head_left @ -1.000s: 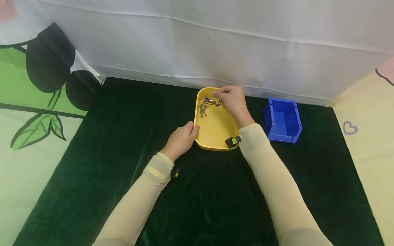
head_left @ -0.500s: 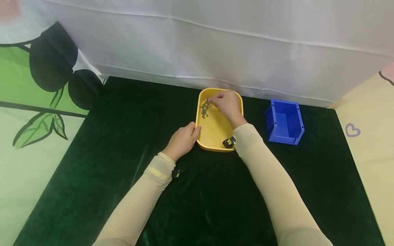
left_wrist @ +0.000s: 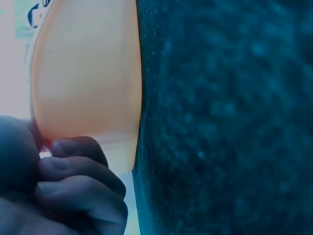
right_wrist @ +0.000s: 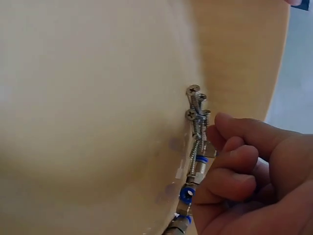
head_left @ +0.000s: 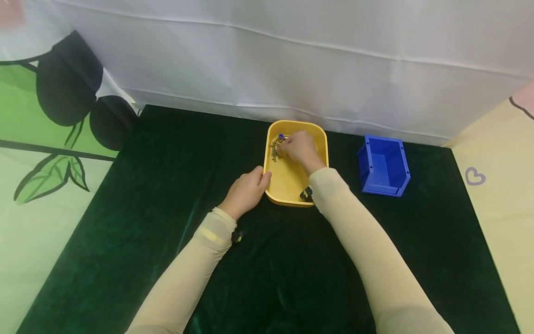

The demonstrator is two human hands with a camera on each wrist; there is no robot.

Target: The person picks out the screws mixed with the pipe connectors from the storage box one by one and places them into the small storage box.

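A yellow tray (head_left: 292, 185) sits on the dark green cloth (head_left: 167, 185). My left hand (head_left: 260, 178) grips its left rim, thumb over the edge; in the left wrist view its fingers (left_wrist: 78, 166) curl against the tray's outer wall (left_wrist: 88, 73). My right hand (head_left: 289, 146) is inside the tray at its far left. In the right wrist view its curled fingers (right_wrist: 234, 171) pinch at a small brass fitting with a blue ring (right_wrist: 198, 159). Several screws (right_wrist: 195, 110) lie in a pile beside it. The palm hides part of the pile (head_left: 274, 152) in the head view.
An open blue bin (head_left: 384, 164) stands on the cloth to the right of the tray. A white curtain (head_left: 292, 60) hangs just behind the tray. The cloth's edges meet a green printed sheet (head_left: 41, 162) at left and a cream one (head_left: 500, 185) at right.
My right hand has drawn back from the tray's far edge, left and toward me, onto the screw pile. My left hand has kept its grip on the rim.
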